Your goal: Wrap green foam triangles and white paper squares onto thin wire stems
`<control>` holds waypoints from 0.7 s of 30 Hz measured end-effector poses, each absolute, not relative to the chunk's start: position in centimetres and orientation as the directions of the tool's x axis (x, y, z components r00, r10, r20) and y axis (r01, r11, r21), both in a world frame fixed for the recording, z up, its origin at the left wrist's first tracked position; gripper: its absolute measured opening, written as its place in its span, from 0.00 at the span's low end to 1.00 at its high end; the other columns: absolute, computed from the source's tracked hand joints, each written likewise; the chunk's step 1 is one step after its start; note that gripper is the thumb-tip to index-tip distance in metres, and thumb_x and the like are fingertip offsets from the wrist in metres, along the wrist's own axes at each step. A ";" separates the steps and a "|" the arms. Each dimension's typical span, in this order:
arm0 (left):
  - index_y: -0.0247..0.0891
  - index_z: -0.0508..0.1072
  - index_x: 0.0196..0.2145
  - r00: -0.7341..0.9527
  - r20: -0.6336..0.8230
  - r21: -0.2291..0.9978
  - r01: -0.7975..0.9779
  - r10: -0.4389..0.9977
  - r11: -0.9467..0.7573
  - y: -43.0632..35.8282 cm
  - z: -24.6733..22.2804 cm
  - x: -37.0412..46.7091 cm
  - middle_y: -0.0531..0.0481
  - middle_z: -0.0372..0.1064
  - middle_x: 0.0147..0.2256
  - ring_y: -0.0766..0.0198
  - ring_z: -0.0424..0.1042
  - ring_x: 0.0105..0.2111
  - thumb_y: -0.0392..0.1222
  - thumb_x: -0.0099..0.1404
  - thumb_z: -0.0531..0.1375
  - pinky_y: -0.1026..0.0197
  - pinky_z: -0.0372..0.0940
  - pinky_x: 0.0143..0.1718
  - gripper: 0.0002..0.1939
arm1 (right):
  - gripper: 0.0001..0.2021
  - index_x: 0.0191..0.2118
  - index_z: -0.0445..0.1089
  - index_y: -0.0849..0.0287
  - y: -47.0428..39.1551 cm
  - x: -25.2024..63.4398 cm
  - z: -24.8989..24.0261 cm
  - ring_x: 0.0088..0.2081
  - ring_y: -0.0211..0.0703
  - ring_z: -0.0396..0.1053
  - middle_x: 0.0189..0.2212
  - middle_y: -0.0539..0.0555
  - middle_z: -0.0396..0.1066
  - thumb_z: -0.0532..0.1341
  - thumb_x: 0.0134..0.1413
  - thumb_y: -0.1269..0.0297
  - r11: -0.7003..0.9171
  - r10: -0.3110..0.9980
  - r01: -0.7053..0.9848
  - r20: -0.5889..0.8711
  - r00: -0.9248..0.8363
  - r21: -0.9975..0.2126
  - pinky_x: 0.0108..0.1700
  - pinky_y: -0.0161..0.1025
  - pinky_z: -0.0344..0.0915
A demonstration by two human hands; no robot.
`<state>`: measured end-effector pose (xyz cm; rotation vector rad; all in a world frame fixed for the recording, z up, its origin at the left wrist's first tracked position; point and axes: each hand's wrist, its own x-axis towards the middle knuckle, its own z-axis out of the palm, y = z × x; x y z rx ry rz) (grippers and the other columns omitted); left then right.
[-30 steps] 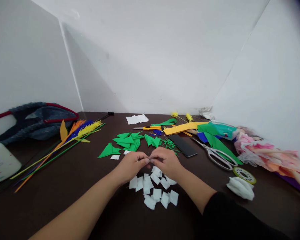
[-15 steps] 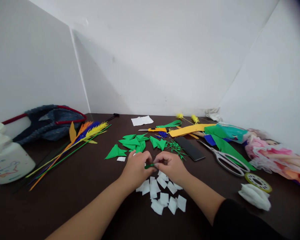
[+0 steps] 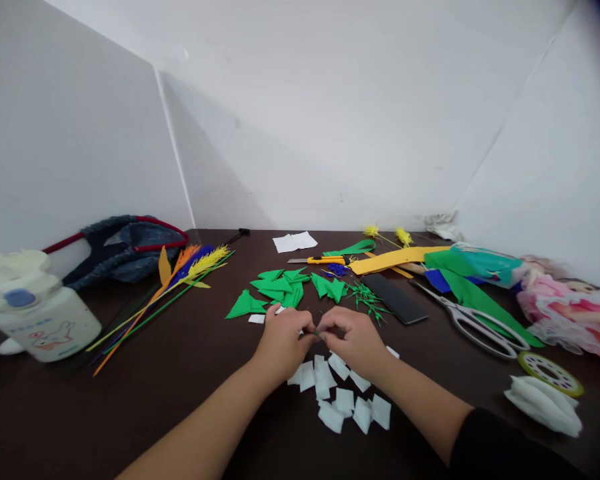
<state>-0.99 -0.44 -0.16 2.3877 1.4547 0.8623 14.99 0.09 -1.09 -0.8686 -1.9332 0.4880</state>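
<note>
My left hand (image 3: 283, 340) and my right hand (image 3: 355, 341) meet fingertip to fingertip over the middle of the dark table. Both are closed in a pinch on a small green piece (image 3: 317, 332), mostly hidden by the fingers. Just beyond them lie folded green paper pieces (image 3: 275, 288) and a cluster of thin green sprigs (image 3: 367, 299). Small white squares (image 3: 345, 400) are scattered below and between my wrists. Past the green pieces is a yellow utility knife (image 3: 325, 261) with its blade out.
Scissors (image 3: 480, 327), a tape roll (image 3: 551, 373) and a white wad (image 3: 545, 405) lie at right, near dolls (image 3: 570, 300). A black slab (image 3: 396, 299) is beyond my right hand. At left stand a white bottle (image 3: 50, 327) and coloured stems (image 3: 150, 307).
The view has shifted a little, so everything sits further right. My fingertips have drawn closer together, and less of the green piece shows between them.
</note>
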 end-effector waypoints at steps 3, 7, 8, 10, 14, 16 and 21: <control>0.40 0.67 0.22 0.362 0.496 0.264 0.802 0.789 -0.535 -1.0 -0.1 -0.8 0.54 0.67 0.24 0.61 0.64 0.34 0.35 0.53 0.58 0.47 0.37 0.53 0.05 | 0.06 0.22 0.69 0.59 -0.1 14.7 -1.1 0.24 0.36 0.64 0.21 0.49 0.67 0.57 0.37 0.76 0.557 0.830 0.384 0.506 -0.235 -0.736 0.26 0.32 0.61; 0.40 0.67 0.22 0.373 0.566 0.174 0.818 0.735 -0.549 -1.5 0.1 -0.8 0.51 0.70 0.26 0.59 0.64 0.36 0.38 0.56 0.58 0.47 0.35 0.54 0.06 | 0.04 0.23 0.69 0.60 -0.1 14.5 -0.9 0.22 0.35 0.62 0.19 0.48 0.67 0.58 0.38 0.73 0.360 0.932 0.274 0.329 -0.155 -0.892 0.24 0.32 0.60; 0.40 0.68 0.23 0.358 0.567 0.205 0.811 0.742 -0.548 -1.4 0.1 -0.8 0.51 0.70 0.27 0.59 0.65 0.36 0.38 0.56 0.58 0.47 0.36 0.54 0.05 | 0.03 0.23 0.69 0.60 -0.1 14.6 -0.8 0.22 0.35 0.63 0.19 0.48 0.67 0.59 0.38 0.73 0.319 0.944 0.202 0.290 -0.157 -0.926 0.25 0.33 0.61; 0.41 0.69 0.23 0.299 0.541 0.328 0.786 0.786 -0.525 -1.2 0.1 -0.9 0.52 0.70 0.27 0.60 0.66 0.35 0.40 0.55 0.59 0.48 0.40 0.53 0.05 | 0.02 0.24 0.69 0.61 0.1 14.8 -0.8 0.24 0.35 0.64 0.20 0.48 0.67 0.60 0.38 0.73 0.245 0.954 0.021 0.238 -0.181 -0.969 0.28 0.33 0.62; 0.39 0.69 0.21 0.205 0.425 0.589 0.677 0.882 -0.441 -0.8 0.4 -1.0 0.53 0.70 0.25 0.62 0.66 0.31 0.41 0.53 0.61 0.54 0.54 0.43 0.06 | 0.08 0.31 0.72 0.59 0.6 15.3 -0.8 0.29 0.35 0.66 0.25 0.50 0.69 0.62 0.40 0.70 0.149 0.930 -0.225 0.214 -0.299 -0.963 0.34 0.35 0.64; 0.38 0.69 0.20 0.191 0.414 0.634 0.642 0.890 -0.432 -0.8 0.5 -0.9 0.53 0.69 0.24 0.62 0.65 0.30 0.41 0.52 0.61 0.57 0.57 0.38 0.07 | 0.13 0.36 0.73 0.58 0.7 15.4 -0.9 0.31 0.36 0.66 0.29 0.50 0.69 0.64 0.38 0.70 0.152 0.904 -0.241 0.233 -0.359 -0.959 0.36 0.36 0.64; 0.38 0.66 0.19 0.177 0.495 0.584 0.657 0.851 -0.476 -0.9 0.3 -0.4 0.57 0.66 0.20 0.65 0.64 0.27 0.39 0.54 0.59 0.54 0.54 0.45 0.08 | 0.09 0.31 0.75 0.56 0.6 14.6 -1.3 0.34 0.39 0.66 0.30 0.51 0.69 0.66 0.37 0.68 0.302 0.910 -0.123 0.324 -0.260 -0.945 0.38 0.37 0.62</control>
